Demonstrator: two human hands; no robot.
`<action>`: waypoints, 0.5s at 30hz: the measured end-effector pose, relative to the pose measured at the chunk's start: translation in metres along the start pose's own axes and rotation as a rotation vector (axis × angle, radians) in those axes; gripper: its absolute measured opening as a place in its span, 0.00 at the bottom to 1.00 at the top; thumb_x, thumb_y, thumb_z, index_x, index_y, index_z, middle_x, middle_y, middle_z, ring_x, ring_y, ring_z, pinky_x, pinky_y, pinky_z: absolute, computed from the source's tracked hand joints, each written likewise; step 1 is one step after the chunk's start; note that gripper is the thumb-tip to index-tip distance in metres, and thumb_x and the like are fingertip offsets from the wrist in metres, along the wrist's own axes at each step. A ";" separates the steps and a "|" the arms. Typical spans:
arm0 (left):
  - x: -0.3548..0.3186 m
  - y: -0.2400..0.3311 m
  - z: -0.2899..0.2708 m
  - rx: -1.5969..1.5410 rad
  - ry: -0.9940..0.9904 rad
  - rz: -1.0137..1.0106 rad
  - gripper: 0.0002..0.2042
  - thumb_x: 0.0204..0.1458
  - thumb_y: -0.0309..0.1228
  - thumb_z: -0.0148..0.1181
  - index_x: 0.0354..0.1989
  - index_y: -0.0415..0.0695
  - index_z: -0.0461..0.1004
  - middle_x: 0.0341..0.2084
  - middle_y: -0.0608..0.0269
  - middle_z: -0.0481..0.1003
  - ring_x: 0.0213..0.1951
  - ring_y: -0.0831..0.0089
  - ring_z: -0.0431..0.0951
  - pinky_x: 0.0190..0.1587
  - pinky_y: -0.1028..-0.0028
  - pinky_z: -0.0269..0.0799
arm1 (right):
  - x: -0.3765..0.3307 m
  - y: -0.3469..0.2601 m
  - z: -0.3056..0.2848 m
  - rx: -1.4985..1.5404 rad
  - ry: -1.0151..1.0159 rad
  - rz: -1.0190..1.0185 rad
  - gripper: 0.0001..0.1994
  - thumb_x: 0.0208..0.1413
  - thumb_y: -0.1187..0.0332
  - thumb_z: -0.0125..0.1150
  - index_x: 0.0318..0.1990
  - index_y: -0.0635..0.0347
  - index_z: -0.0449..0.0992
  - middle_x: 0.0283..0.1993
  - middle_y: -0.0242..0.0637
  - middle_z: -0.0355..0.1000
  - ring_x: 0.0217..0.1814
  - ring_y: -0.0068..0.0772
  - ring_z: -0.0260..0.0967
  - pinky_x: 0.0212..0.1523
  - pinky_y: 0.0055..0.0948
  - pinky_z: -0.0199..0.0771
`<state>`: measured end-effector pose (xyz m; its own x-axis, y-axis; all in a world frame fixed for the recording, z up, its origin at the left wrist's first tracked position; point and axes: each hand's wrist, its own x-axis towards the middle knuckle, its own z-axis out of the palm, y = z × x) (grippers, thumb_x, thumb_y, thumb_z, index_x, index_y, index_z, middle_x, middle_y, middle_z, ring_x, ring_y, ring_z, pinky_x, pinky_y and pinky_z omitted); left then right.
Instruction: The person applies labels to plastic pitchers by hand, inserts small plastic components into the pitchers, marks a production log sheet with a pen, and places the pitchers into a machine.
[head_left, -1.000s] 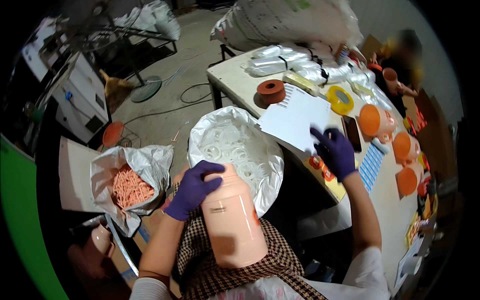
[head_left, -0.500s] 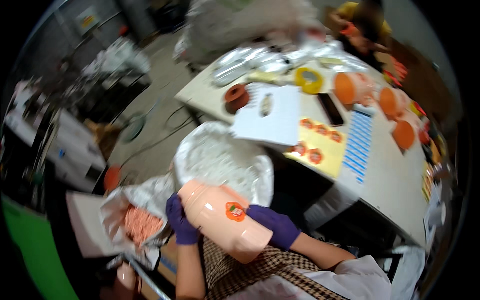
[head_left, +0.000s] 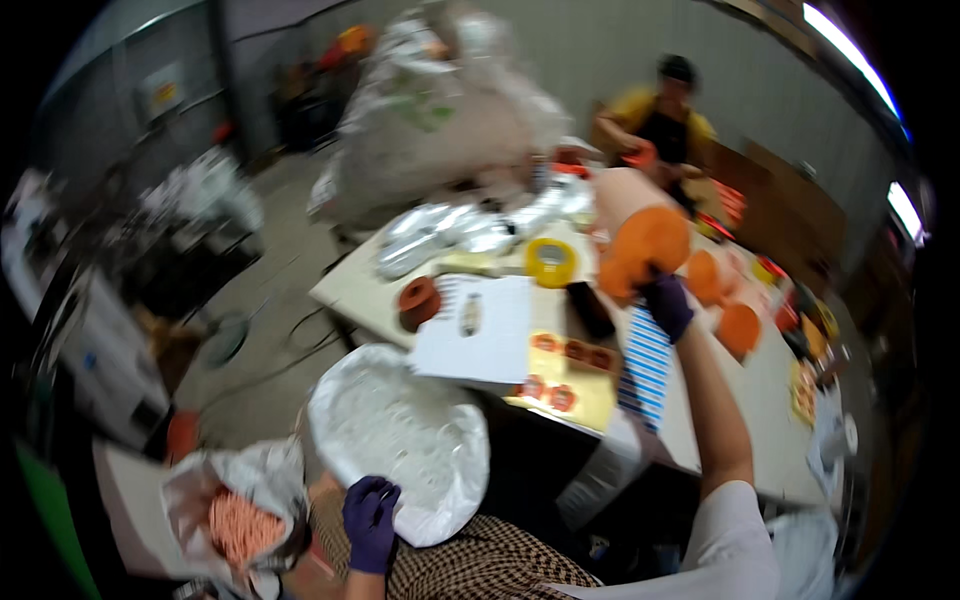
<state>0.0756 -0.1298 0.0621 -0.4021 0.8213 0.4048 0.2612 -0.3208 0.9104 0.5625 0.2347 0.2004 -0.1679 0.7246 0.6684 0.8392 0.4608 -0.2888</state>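
Observation:
In a purple glove, my right hand (head_left: 668, 308) reaches over the table, its fingers against the orange base of a peach plastic bottle (head_left: 622, 200). That bottle's base faces me; motion blurs it, and it overlaps another orange bottle end (head_left: 615, 280). More peach bottles lie just to the right, showing one orange base (head_left: 704, 276) and another orange base (head_left: 739, 330). My left hand (head_left: 370, 522), also gloved in purple, is at the near rim of a white-lined tub (head_left: 325, 400). Its fingers are loosely bent and apart, with nothing visible in them.
On the table (head_left: 690, 430) are a sticker sheet (head_left: 560, 390), a blue-striped strip (head_left: 645, 370), a dark phone (head_left: 590, 308), a paper (head_left: 490, 345), yellow tape (head_left: 550, 262) and a brown roll (head_left: 418, 300). A bag of pink pieces (head_left: 240, 530) stands at left. A co-worker (head_left: 665, 125) sits beyond.
The peach bottle has gone from between both hands at my lap to the table's far side with my right hand. My left hand has let go of it. The view has tilted up.

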 end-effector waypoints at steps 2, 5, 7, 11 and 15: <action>-0.006 -0.004 0.008 -0.202 0.010 -0.211 0.10 0.53 0.19 0.61 0.44 0.33 0.76 0.41 0.57 0.77 0.46 0.69 0.78 0.49 0.69 0.77 | 0.058 0.123 -0.042 0.827 -0.054 0.111 0.22 0.61 0.73 0.55 0.64 0.57 0.67 0.48 0.44 0.75 0.49 0.37 0.73 0.55 0.33 0.72; -0.068 0.011 -0.041 -0.515 0.150 -0.394 0.12 0.61 0.23 0.56 0.52 0.37 0.74 0.49 0.58 0.76 0.53 0.71 0.75 0.58 0.72 0.70 | 0.021 0.075 0.004 0.124 0.008 -0.006 0.20 0.62 0.73 0.54 0.62 0.61 0.68 0.52 0.45 0.74 0.52 0.38 0.71 0.57 0.34 0.70; -0.089 0.044 -0.098 -0.253 0.132 -0.394 0.12 0.62 0.24 0.54 0.52 0.38 0.74 0.50 0.62 0.75 0.53 0.73 0.74 0.58 0.73 0.68 | -0.018 0.014 0.006 0.111 0.097 0.007 0.19 0.63 0.73 0.53 0.61 0.63 0.69 0.54 0.45 0.72 0.55 0.39 0.70 0.58 0.35 0.69; -0.229 0.021 -0.187 0.200 0.446 -0.751 0.13 0.59 0.28 0.59 0.51 0.39 0.75 0.44 0.60 0.78 0.46 0.67 0.78 0.50 0.70 0.74 | -0.107 -0.153 0.002 0.331 0.083 0.011 0.17 0.64 0.72 0.52 0.59 0.68 0.71 0.60 0.46 0.70 0.59 0.41 0.68 0.62 0.37 0.67; -0.427 -0.049 -0.188 0.323 0.535 -1.229 0.22 0.59 0.38 0.59 0.59 0.42 0.71 0.44 0.51 0.78 0.48 0.61 0.78 0.53 0.64 0.73 | -0.161 -0.255 0.066 0.813 -0.349 0.051 0.14 0.62 0.75 0.49 0.51 0.70 0.75 0.57 0.45 0.71 0.56 0.42 0.68 0.61 0.35 0.64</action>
<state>0.0698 -0.5538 -0.1395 -0.7864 0.1905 -0.5876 -0.3437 0.6554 0.6725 0.3412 0.0346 0.1213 -0.4000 0.8081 0.4324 0.2447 0.5488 -0.7993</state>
